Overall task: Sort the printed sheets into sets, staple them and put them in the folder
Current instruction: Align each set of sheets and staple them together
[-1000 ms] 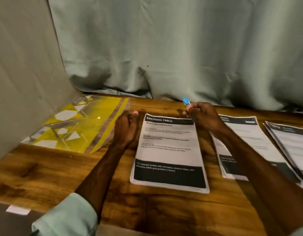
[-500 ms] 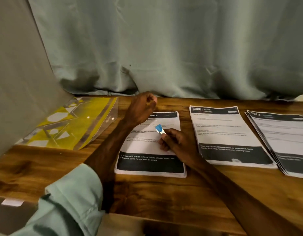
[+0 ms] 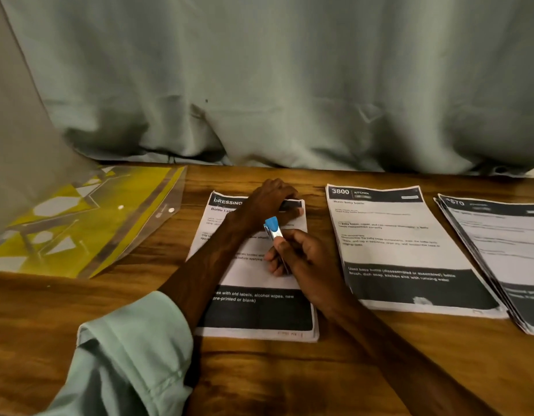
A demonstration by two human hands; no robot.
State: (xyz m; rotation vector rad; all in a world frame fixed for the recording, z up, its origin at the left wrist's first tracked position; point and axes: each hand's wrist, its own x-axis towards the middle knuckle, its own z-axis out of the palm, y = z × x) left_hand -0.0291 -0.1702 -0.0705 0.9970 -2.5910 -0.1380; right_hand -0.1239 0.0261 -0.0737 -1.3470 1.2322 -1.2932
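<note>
Right grip (image 3: 301, 256) curled tight round the stapler (image 3: 273, 229); left grip (image 3: 270, 201) pinches the sheet set (image 3: 259, 310) at its top edge.

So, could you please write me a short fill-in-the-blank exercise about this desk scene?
The right hand grips a stapler with a ____ tip.
The left hand holds the top of the set headed ____.
The stack numbered 3800 is headed ____.
The folder lies ____ of every stack.
Missing: blue, DRESSING, KITCHEN, left.

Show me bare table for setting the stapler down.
Widest: the table's near edge, before the folder and dressing set. A narrow strip separates dressing set from kitchen set. Crowded right: kitchen set and third stack lie close.
</note>
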